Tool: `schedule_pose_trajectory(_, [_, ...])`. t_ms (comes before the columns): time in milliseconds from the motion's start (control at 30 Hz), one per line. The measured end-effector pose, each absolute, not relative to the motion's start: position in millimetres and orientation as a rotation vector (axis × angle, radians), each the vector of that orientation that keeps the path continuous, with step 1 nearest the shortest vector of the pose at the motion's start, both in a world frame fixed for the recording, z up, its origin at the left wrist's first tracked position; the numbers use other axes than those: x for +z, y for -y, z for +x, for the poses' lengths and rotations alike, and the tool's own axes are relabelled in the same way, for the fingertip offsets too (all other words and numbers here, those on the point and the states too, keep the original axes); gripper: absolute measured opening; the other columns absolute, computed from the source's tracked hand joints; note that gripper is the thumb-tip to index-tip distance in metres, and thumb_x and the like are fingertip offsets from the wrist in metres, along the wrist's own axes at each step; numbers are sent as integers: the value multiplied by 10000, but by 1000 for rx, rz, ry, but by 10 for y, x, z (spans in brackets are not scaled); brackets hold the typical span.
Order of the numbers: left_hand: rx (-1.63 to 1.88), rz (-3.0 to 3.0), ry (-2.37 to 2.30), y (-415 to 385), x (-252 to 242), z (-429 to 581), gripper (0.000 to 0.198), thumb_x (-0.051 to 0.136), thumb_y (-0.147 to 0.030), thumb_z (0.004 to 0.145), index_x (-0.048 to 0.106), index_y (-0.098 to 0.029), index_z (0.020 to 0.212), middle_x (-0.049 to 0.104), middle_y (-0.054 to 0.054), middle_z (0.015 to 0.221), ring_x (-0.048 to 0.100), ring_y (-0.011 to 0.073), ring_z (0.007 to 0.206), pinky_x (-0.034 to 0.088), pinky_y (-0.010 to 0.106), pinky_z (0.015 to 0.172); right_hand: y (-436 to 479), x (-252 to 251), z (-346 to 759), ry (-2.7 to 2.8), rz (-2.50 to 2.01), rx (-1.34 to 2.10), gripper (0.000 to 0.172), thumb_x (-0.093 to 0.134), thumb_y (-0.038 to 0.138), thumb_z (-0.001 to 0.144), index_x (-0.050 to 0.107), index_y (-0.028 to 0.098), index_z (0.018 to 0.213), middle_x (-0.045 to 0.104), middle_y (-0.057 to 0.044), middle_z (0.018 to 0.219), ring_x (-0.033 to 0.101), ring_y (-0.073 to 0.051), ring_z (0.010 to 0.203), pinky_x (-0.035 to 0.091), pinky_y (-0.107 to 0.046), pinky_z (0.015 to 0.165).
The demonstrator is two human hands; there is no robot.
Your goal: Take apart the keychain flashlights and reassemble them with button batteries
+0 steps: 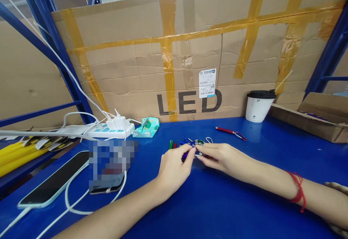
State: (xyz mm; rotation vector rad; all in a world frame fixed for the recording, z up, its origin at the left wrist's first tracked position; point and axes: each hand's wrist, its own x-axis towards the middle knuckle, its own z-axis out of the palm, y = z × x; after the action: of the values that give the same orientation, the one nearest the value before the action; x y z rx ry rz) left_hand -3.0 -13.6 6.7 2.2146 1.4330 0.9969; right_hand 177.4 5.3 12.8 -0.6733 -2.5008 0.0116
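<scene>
My left hand [175,163] is closed, thumb and fingers pinching a small purple-blue keychain flashlight [185,156] that is mostly hidden by the fingers. Close against it from the right, my right hand [224,157] pinches a silver metal end [199,154]; whether this belongs to the same flashlight is hard to see. Just beyond the fingertips lie a green tube [170,145], a red tube [174,146] and several more small pieces with carabiner clips [208,140], partly covered by my hands. Farther back on the right rests a red keychain flashlight [227,130] with its clip.
On the blue tabletop [233,210] at left are a phone [56,179], another device [107,188], white cables, a power strip [108,132] and a teal packet [146,127]. A lidded cup [259,107] and an open cardboard box [315,123] stand back right. Large cardboard [130,68] walls the rear.
</scene>
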Motion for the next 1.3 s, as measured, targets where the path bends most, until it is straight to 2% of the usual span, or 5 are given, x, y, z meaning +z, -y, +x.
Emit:
schedule_pose_trajectory(267, [1014, 2205, -1420, 143, 78, -29, 273, 401, -335, 890, 630, -237, 778, 648, -30, 724, 559, 137, 638, 351, 216, 608, -53, 121, 1773, 2487, -671, -18, 293, 347, 269, 964, 588, 141, 1071, 640, -104, 891, 623, -207, 761, 506, -307, 675])
schedule_pose_trajectory(600, [1106, 2118, -1254, 156, 58, -26, 235, 418, -327, 897, 623, -232, 834, 664, -27, 796, 587, 147, 712, 392, 220, 682, -36, 84, 1749, 2358, -592, -100, 286, 336, 245, 970, 596, 130, 948, 582, -65, 742, 548, -164, 631, 476, -282, 639])
schedule_pose_trajectory(900, [1166, 1880, -1073, 154, 80, 31, 241, 401, -312, 888, 585, -156, 886, 458, -29, 569, 428, 116, 537, 351, 208, 537, -140, 80, 1807, 2254, -660, -102, 320, 351, 322, 978, 605, 127, 979, 601, -66, 763, 562, -146, 623, 461, -242, 584])
schedule_pose_trajectory(1067, [1126, 1911, -1077, 146, 65, 30, 230, 401, -287, 890, 594, -163, 910, 504, -14, 621, 460, 121, 569, 373, 213, 557, -169, 86, 1827, 2235, -671, -114, 354, 339, 353, 979, 616, 134, 975, 615, -69, 763, 574, -147, 622, 476, -245, 583])
schedule_pose_trajectory(1300, [1177, 1887, -990, 143, 57, 43, 195, 486, -278, 865, 615, -170, 962, 652, 23, 884, 585, 162, 825, 450, 213, 690, -127, 80, 1803, 2216, -661, -118, 333, 348, 341, 974, 621, 153, 1013, 638, -74, 798, 596, -165, 666, 504, -261, 600])
